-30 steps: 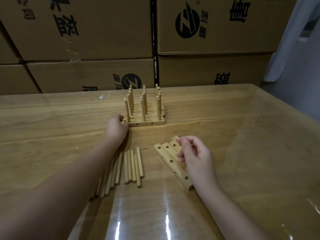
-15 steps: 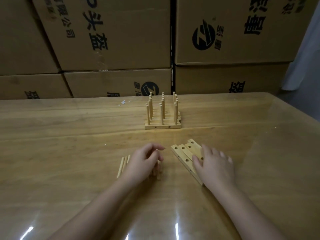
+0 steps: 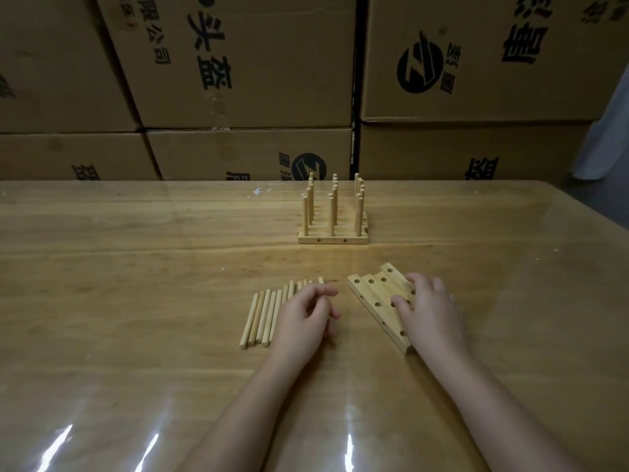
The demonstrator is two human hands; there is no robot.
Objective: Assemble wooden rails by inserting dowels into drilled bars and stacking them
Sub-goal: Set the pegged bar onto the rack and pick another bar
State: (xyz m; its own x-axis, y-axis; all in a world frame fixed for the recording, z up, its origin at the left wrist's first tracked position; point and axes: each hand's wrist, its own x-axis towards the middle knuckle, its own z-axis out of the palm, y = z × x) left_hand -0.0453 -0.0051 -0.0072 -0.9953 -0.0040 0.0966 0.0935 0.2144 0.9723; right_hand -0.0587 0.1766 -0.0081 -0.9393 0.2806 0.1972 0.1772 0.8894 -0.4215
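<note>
Reading 头盔, 有限公司 on cardboard boxes (image 3: pixel 258 63) | round logo (image 3: pixel 421 68) | behind dowels (image 3: pixel 262 315)

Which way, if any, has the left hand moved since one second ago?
Yes. The left hand drew back from the assembled rails toward the person, over the loose dowels.

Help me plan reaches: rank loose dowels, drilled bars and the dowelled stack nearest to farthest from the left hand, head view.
1. Loose dowels, beneath the left hand.
2. Drilled bars, just right of it.
3. Dowelled stack, far centre.
</note>
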